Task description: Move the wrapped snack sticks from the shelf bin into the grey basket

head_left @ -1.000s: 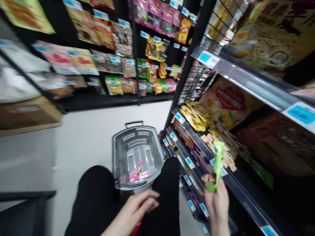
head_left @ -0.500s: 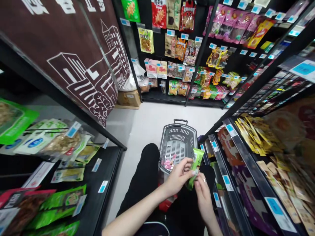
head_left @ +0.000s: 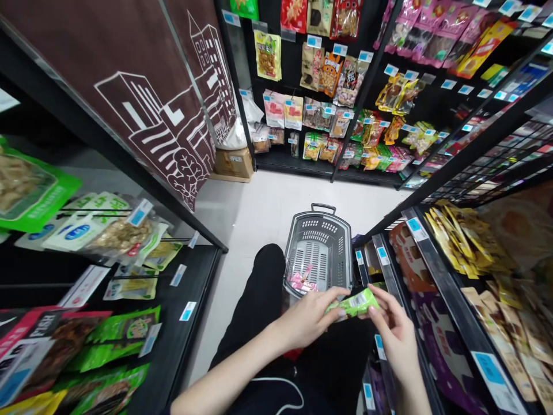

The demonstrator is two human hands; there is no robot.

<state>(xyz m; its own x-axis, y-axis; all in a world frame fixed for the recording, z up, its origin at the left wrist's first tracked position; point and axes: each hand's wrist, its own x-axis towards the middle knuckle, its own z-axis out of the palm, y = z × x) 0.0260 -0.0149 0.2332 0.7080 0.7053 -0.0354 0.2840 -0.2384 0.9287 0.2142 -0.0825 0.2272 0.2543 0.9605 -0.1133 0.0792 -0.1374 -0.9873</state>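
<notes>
I hold a small green packet [head_left: 355, 304] between my two hands, out over my dark trousers [head_left: 254, 300] and near the closest right corner of the grey basket [head_left: 311, 262]. My left hand [head_left: 309, 317] pinches the packet's left end, its thumb on the near side and its index finger reaching along the far side; the gap between them is only as wide as the wrapper. The rest of that hand's fingers are mostly hidden from me, so I cannot tell how they curl. My right hand [head_left: 395, 325] has the other end, thumb and index finger closed on it, while the remaining fingers bend loosely behind, not pressed into a fist. The packet lies slightly tilted, its right end a little higher in my view, with a pale barcode patch [head_left: 358, 300] facing up at me.

The basket stands on the pale floor [head_left: 242, 225] just beyond my hands, some pink packets [head_left: 303, 281] lying at its near end. To my right, well apart from my right hand, yellow packets [head_left: 460, 239] and beige packets [head_left: 496, 323] lie heaped on a shelf.
</notes>
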